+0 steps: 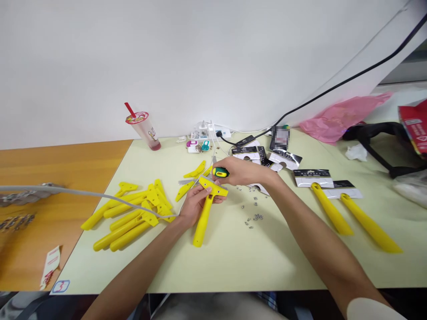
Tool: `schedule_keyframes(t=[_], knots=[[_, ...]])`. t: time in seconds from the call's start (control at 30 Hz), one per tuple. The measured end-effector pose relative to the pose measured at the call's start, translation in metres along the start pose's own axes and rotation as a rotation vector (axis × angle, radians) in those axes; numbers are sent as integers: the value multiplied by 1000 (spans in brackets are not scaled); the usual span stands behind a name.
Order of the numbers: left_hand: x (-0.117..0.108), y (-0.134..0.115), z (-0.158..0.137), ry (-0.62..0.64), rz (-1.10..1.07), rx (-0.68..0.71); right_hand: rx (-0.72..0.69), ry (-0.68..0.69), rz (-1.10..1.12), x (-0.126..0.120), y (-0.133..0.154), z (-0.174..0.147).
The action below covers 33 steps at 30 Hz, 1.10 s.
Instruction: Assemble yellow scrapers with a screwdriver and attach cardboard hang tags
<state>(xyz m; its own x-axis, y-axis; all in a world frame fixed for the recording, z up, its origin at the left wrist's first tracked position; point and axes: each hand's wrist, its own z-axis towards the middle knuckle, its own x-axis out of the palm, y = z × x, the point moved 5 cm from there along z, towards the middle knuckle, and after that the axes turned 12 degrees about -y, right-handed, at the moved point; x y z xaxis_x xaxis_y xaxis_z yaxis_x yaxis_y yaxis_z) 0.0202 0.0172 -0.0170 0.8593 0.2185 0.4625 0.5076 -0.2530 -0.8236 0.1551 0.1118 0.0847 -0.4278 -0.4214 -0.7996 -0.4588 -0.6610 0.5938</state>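
My left hand [194, 205] is closed around the head of a yellow scraper [203, 224], whose handle points down toward the table's front edge. Dark screw holes show on the scraper's head. In my right hand [239, 170] is a screwdriver with a green and yellow handle [220, 172], held just above the scraper's head; where its tip lies I cannot tell. Behind the hands are loose yellow head pieces [195, 170] and a grey blade [187, 181]. Small metal screws [258, 217] lie scattered to the right of the scraper.
Several yellow scraper handles [128, 222] are piled at left, with a grey cable [110, 195] crossing over them. Packaging cards [246, 154] lie at back right, near two yellow handles [367, 222]. A drink cup [147, 131] and a power strip [203, 131] stand by the wall.
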Motion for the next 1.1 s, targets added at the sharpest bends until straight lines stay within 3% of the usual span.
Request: schedule_keyframes(t=[0.8,1.1], knots=[[2,0,0,10,-6,-2,21,73,-32,0,5,-3],[2,2,0,1,0,22,10,32,-10,7,6,2]])
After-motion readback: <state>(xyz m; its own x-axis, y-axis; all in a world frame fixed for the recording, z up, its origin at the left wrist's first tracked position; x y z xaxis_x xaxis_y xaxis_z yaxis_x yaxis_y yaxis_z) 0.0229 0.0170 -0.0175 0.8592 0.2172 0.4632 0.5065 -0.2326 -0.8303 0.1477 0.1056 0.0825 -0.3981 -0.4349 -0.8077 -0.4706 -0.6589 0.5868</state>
